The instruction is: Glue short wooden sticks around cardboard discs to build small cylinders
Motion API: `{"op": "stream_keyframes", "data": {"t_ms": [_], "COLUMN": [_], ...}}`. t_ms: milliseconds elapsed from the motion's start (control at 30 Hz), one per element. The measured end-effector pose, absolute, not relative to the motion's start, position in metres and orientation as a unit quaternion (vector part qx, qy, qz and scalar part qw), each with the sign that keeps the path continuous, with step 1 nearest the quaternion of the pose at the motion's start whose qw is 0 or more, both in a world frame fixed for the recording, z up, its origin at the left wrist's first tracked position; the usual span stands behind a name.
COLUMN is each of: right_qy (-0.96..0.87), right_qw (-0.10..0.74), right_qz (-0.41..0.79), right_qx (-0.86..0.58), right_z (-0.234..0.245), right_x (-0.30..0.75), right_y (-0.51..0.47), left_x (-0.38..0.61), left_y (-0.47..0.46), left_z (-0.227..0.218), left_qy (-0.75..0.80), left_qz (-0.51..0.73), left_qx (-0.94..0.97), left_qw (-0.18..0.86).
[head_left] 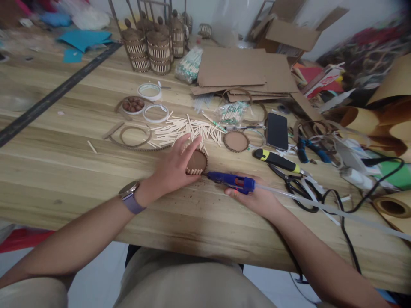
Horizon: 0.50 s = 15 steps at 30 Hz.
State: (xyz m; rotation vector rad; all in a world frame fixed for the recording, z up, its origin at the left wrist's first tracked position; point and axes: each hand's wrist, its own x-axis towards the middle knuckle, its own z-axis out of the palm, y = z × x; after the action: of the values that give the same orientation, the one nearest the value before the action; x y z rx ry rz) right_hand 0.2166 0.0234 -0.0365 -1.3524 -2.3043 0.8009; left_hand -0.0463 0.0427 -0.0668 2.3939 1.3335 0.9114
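My left hand (175,164), with a watch on its wrist, holds a small round cardboard disc (197,161) by its edge, thumb at the near side and fingers over the far side. A braided rim borders the disc, and a few short pale sticks stand along its near edge. In my right hand (257,196) is a blue hot glue gun (231,181), a long clear glue stick (289,194) running out of its back. The nozzle points left and meets, or nearly meets, the disc's near right edge. Just beyond lies a loose pile of short wooden sticks (180,130).
Another braided-rim disc (236,141), a phone (277,130), a utility knife (276,161), scissors (298,192) and pliers (311,150) lie to the right. Tape rings (156,113) and a bowl of brown beads (132,105) sit left. Cardboard sheets (231,66) and stick lanterns (159,51) stand behind.
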Motion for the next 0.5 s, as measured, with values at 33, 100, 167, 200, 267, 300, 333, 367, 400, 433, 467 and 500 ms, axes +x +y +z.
{"op": "stream_keyframes", "data": {"t_ms": [33,100,167,200,267,300,333,367,400,433,467,500], "right_qy": [-0.813,-0.812,-0.811,-0.81,-0.81,-0.81,-0.81,-0.81,-0.81,-0.81,-0.81,-0.81], "right_qw": [0.175,0.174,0.172,0.171,0.168,0.166,0.163,0.16,0.157,0.154,0.153,0.151], "right_qz": [0.282,0.284,0.287,0.288,0.286,0.285,0.284,0.283,0.283,0.283,0.281,0.279], "right_qx": [-0.478,-0.479,-0.481,-0.482,-0.484,-0.485,-0.486,-0.487,-0.488,-0.49,-0.492,-0.492], "right_z": [-0.0362,-0.0356,-0.0353,-0.0353,-0.0354,-0.0355,-0.0357,-0.0359,-0.0361,-0.0363,-0.0366,-0.0368], "right_x": [0.2164,0.2161,0.216,0.2161,0.2163,0.2164,0.2165,0.2167,0.2168,0.217,0.2173,0.2175], "right_y": [0.0234,0.0235,0.0237,0.0238,0.0238,0.0238,0.0237,0.0236,0.0236,0.0237,0.0237,0.0239], "left_x": [-0.0463,-0.0463,-0.0462,-0.0462,-0.0459,-0.0458,-0.0457,-0.0456,-0.0455,-0.0454,-0.0454,-0.0454], "left_y": [0.0429,0.0431,0.0431,0.043,0.0427,0.0426,0.0425,0.0424,0.0424,0.0424,0.0425,0.0425], "left_z": [-0.0669,-0.067,-0.067,-0.0669,-0.0667,-0.0667,-0.0666,-0.0666,-0.0667,-0.0668,-0.0669,-0.067], "left_qy": [0.458,0.459,0.46,0.459,0.458,0.458,0.459,0.459,0.46,0.461,0.462,0.462], "left_qz": [0.314,0.313,0.313,0.313,0.314,0.314,0.314,0.314,0.314,0.314,0.313,0.312], "left_qx": [0.822,0.821,0.821,0.821,0.822,0.822,0.822,0.822,0.821,0.821,0.821,0.821], "left_qw": [0.127,0.13,0.13,0.129,0.126,0.125,0.124,0.123,0.122,0.122,0.122,0.122]}}
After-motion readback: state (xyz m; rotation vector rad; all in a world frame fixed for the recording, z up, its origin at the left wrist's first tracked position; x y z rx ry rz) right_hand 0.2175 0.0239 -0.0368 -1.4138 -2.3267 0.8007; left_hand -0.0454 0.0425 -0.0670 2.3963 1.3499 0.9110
